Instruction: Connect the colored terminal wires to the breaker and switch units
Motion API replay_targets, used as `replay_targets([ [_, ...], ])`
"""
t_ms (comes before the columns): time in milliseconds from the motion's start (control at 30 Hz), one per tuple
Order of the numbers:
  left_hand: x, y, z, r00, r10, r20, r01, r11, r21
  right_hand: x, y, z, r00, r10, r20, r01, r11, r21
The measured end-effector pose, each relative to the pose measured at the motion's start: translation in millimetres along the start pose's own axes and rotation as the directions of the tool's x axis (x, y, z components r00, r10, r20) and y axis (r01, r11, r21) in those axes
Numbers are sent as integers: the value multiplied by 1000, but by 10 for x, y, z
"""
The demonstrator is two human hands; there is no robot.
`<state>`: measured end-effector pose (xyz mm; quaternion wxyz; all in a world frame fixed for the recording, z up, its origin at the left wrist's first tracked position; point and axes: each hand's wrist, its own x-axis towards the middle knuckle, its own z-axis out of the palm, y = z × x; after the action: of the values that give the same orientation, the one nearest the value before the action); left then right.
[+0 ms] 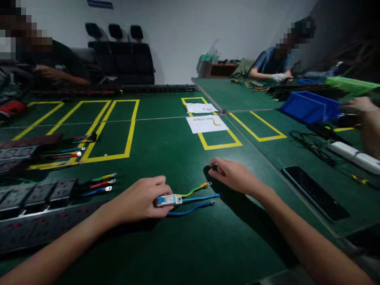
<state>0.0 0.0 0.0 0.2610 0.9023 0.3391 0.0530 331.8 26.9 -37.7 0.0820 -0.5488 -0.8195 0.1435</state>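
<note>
My left hand [148,198] is closed round a small white and blue block [169,200] at the lower middle of the head view. From its right side run a yellow-green wire [191,192], a blue wire [198,198] and a lower blue wire [192,209], with metal lugs at their ends. My right hand [230,173] is just beyond the lugs, its fingers curled together over the green table [166,253]. Whatever its fingertips hold, if anything, is too small and dark to tell.
Black socket strips [38,225] with lugged wires lie at the left. A phone [314,192], a white power strip [354,155] and a blue bin [308,107] are at the right. Paper sheets [204,124] lie ahead. Other people sit beyond; another person's hand [363,103] is by the bin.
</note>
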Motion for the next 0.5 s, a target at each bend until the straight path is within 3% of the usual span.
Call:
replay_targets([
  [500, -26, -28, 31, 1000, 20, -12, -21, 1000, -24, -1, 47, 60, 1000, -20, -8, 20, 1000, 3],
])
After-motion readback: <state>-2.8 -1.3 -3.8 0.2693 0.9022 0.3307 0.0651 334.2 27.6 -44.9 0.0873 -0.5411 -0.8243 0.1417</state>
